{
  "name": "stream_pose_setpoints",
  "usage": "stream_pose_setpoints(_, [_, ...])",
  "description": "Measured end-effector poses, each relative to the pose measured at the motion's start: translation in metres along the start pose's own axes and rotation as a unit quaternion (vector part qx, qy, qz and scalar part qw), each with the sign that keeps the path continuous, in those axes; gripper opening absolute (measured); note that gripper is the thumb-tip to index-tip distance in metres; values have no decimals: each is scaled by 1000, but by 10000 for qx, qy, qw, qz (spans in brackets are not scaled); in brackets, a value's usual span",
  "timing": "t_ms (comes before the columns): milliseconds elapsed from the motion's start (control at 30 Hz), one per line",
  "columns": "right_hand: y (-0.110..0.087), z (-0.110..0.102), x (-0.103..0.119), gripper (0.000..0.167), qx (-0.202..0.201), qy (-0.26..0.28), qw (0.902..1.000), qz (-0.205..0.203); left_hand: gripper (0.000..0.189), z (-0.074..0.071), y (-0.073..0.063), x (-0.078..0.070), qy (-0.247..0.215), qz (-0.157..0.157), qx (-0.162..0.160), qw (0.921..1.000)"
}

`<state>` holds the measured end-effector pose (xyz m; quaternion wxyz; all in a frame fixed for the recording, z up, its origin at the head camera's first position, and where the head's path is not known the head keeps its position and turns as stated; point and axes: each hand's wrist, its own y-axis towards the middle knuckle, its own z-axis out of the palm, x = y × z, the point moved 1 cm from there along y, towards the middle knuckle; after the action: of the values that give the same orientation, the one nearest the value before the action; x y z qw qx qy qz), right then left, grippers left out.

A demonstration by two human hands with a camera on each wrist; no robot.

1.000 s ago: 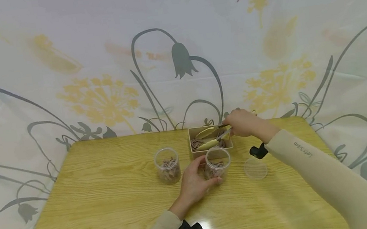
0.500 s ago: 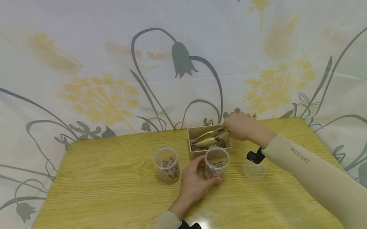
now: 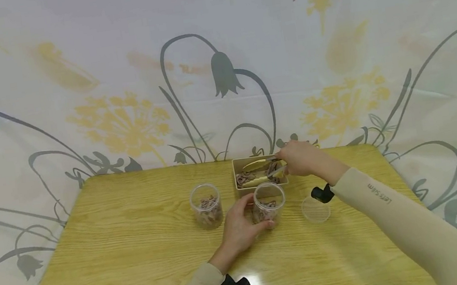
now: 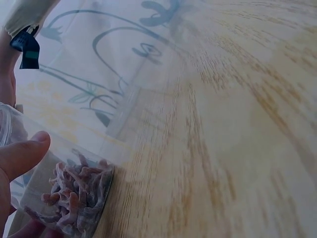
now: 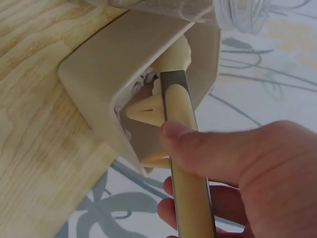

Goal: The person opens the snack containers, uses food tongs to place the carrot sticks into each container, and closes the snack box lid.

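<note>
My left hand (image 3: 240,231) holds a clear plastic jar (image 3: 269,200) upright on the table, thumb along its near side. Purplish-grey, twisted strips (image 4: 74,193) fill the lower part of this jar in the left wrist view. My right hand (image 3: 300,158) grips yellow-and-metal tongs (image 5: 183,114) by the handles. The tong tips reach into a beige rectangular bin (image 5: 94,79) behind the jar, their arms spread apart. More of the strips lie inside that bin, partly hidden by the tongs. Whether the tips touch any strips, I cannot tell.
To the left stands a second clear jar (image 3: 207,206), also partly filled with strips. A round clear lid (image 3: 316,210) lies flat on the wooden table (image 3: 140,262), right of the held jar. A flower-patterned cloth (image 3: 123,79) hangs behind the table.
The tongs' arms came closer together half a second ago and are spread again now. My right hand moved slightly over the bin. My left hand and the jar stayed put.
</note>
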<state>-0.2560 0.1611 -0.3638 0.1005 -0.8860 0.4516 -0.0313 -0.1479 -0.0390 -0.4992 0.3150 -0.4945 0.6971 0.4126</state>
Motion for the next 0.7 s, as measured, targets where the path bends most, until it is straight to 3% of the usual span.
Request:
stream_pose_setpoints(300, [-1, 4, -1, 52, 16, -163, 9994, 316, 80, -2, 0, -2, -37, 0, -5, 10000])
stream_pose_setpoints(700, [-13, 31, -10, 66, -578, 46, 9961, 663, 79, 0, 2, -1, -79, -2, 38, 10000])
